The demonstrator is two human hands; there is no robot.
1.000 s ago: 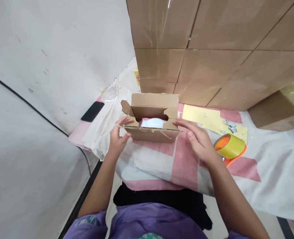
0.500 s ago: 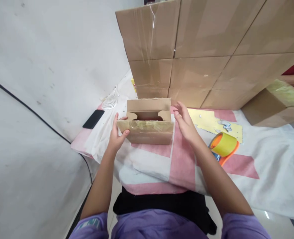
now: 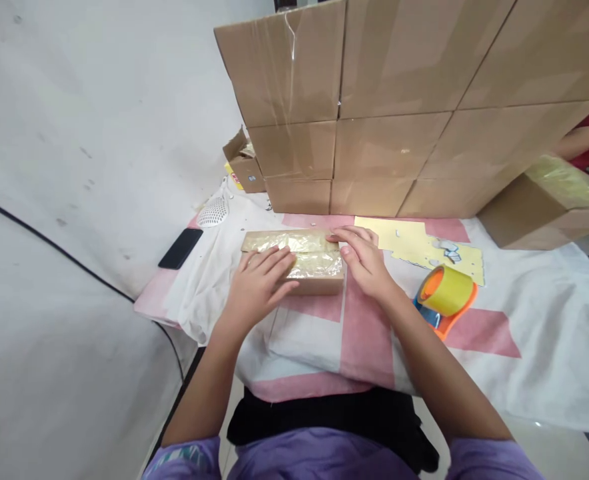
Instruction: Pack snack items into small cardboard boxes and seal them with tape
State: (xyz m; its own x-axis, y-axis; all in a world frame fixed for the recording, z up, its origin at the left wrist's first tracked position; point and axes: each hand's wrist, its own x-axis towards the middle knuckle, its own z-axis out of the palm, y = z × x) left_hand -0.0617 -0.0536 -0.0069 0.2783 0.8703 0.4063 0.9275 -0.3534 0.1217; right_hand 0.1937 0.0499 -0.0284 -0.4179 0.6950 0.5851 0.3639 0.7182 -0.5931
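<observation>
Closed since a moment ago, the carton [image 3: 319, 270] on the cloth [image 3: 364, 327] is being pressed flat under the spread left hand [image 3: 260, 287] and flat-fingered right hand [image 3: 365, 265]; its flaps could be sprung open if released.

Packing station: we note stacked sealed cartons [image 3: 399, 100], a tape dispenser [image 3: 445, 297], and a cloth-covered table [image 3: 524, 347].

Stacked cartons [image 3: 399, 100] stand behind a tape dispenser [image 3: 447, 293], yellow sheet [image 3: 399, 239] and black phone [image 3: 179, 248]
</observation>
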